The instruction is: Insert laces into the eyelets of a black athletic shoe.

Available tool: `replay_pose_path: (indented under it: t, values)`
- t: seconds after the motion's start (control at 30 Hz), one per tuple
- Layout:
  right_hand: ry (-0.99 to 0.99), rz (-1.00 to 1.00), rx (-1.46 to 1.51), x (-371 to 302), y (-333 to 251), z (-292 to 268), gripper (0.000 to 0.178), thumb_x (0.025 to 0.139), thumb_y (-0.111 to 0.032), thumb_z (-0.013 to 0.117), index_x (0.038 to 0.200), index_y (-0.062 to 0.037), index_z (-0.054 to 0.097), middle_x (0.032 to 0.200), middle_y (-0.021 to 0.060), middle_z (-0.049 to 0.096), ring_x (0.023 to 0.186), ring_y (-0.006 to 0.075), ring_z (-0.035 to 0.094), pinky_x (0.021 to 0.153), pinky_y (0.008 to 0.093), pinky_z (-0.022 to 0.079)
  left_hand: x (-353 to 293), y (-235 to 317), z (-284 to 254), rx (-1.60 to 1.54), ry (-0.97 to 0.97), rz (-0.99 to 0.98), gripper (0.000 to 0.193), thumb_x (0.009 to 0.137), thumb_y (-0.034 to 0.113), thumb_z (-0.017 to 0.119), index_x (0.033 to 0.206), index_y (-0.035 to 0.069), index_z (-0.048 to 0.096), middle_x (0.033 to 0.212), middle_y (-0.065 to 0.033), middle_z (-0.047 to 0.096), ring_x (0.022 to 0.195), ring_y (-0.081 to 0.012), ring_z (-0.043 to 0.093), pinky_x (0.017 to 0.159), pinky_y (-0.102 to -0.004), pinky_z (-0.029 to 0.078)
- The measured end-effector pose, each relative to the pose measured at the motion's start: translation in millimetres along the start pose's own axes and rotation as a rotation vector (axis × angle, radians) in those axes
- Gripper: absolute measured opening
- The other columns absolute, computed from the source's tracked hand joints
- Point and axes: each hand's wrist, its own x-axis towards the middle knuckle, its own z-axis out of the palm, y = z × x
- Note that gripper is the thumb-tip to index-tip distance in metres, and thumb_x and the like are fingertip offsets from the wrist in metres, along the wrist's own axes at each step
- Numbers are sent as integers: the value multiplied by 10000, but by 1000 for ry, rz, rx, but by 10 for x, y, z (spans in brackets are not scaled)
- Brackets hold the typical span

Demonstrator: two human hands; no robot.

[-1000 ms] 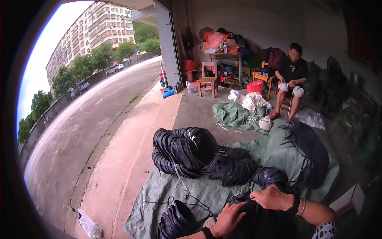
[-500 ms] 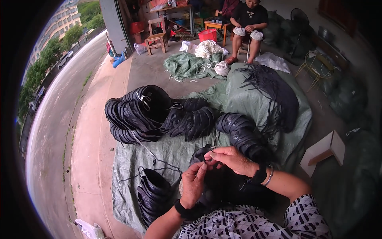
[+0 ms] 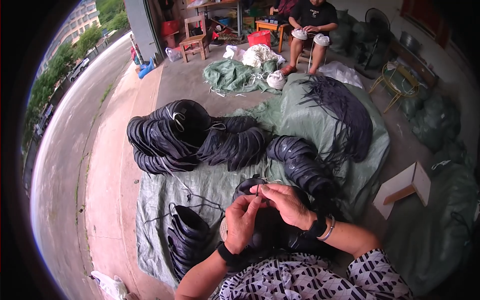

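Note:
My left hand (image 3: pixel 243 221) and my right hand (image 3: pixel 285 204) meet over a black bundled stack (image 3: pixel 255 186) in my lap. Both pinch a thin white string (image 3: pixel 261 184) at its top, fingertips almost touching. A round spool (image 3: pixel 223 230) shows just behind my left wrist. Black wristbands sit on both wrists, and a bangle on the right. Tied piles of black curved pieces lie close by: one at my lower left (image 3: pixel 187 237), one to the right (image 3: pixel 300 162).
A grey-green tarp (image 3: pixel 215 182) covers the concrete floor. Large black bundles (image 3: pixel 167 135) lie ahead, loose black strips (image 3: pixel 345 115) to the right. A seated person (image 3: pixel 310 22) works at the back. A small wooden stool (image 3: pixel 405 187) stands right. A road runs left.
The view has tilted down and closer to my lap. My hands have come together, fingertips closing on the string on top of the black stack.

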Motion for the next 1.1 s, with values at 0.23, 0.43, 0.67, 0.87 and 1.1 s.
replay_pose_path:
  t: [0.23, 0.43, 0.67, 0.87, 1.1]
  values:
    - [6, -6, -83, -32, 53, 87, 350, 973, -246, 482, 1126, 45, 603, 1064, 91, 631, 964, 132, 584, 848, 273, 465, -3, -56, -31, 153, -10, 15, 196, 900, 152, 612, 996, -17, 628, 831, -62, 667, 790, -100, 593, 732, -231, 457]
    - [63, 1, -33, 48, 38, 0, 315, 984, -270, 449, 1042, -8, 615, 1047, 132, 651, 950, 171, 616, 792, 305, 480, -284, -16, -259, 978, -14, 461, 625, 689, 183, 766, 1253, 72, 520, 1387, -189, 395, 1240, -354, 379, 1003, -458, 319]
    - [146, 31, 233, 734, -934, -584, 134, 914, -158, 542, 901, -29, 573, 739, 47, 558, 636, 154, 545, 629, 342, 499, -404, -271, -469, 1079, -232, 366, 1046, 646, 463, 765, 1444, 61, 223, 1493, -214, 197, 1352, -397, 240, 1089, -480, 251]
    - [549, -498, 142, 716, -3555, -1219, 219, 959, -254, 460, 914, -49, 524, 586, 39, 469, 410, 142, 371, 405, 224, 324, -432, -291, -450, 1160, -209, 366, 1023, 662, 460, 738, 1445, 51, 223, 1503, -182, 206, 1353, -363, 254, 1051, -499, 229]
    - [541, -546, -81, 178, -4450, -1586, 188, 941, -212, 492, 973, -33, 539, 645, 22, 495, 427, 102, 350, 401, 204, 297, -405, 35, -411, 1305, -333, 266, 987, 656, 385, 769, 1424, 42, 252, 1484, -189, 218, 1320, -365, 289, 1055, -526, 216]
